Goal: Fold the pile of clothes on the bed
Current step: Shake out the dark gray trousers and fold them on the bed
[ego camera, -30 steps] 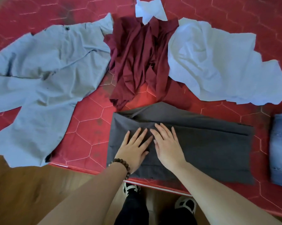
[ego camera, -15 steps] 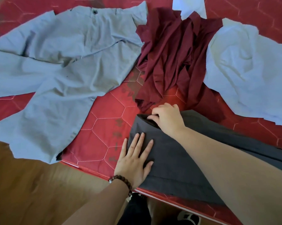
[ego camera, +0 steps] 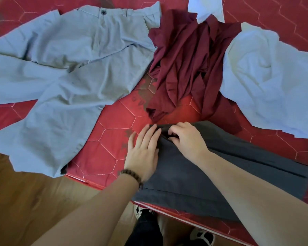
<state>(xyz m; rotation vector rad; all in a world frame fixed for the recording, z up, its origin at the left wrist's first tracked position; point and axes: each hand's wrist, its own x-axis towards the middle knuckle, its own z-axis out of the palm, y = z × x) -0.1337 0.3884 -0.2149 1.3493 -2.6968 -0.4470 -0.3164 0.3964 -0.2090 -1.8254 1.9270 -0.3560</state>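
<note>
Dark trousers point(ego camera: 211, 176): R hand point(ego camera: 187, 139) pinches corner, L hand point(ego camera: 143, 153) flat.

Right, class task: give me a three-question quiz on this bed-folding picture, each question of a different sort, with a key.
1. True or false: the left hand lies flat on the dark grey garment.
2. Multiple choice: the right hand is A) pinching the dark grey garment's far corner, B) holding the maroon garment, C) resting on the light blue trousers.
3. Fill in: the wrist with the bead bracelet is the ___ one.

Key: 1 true; 2 A; 3 left.
</note>
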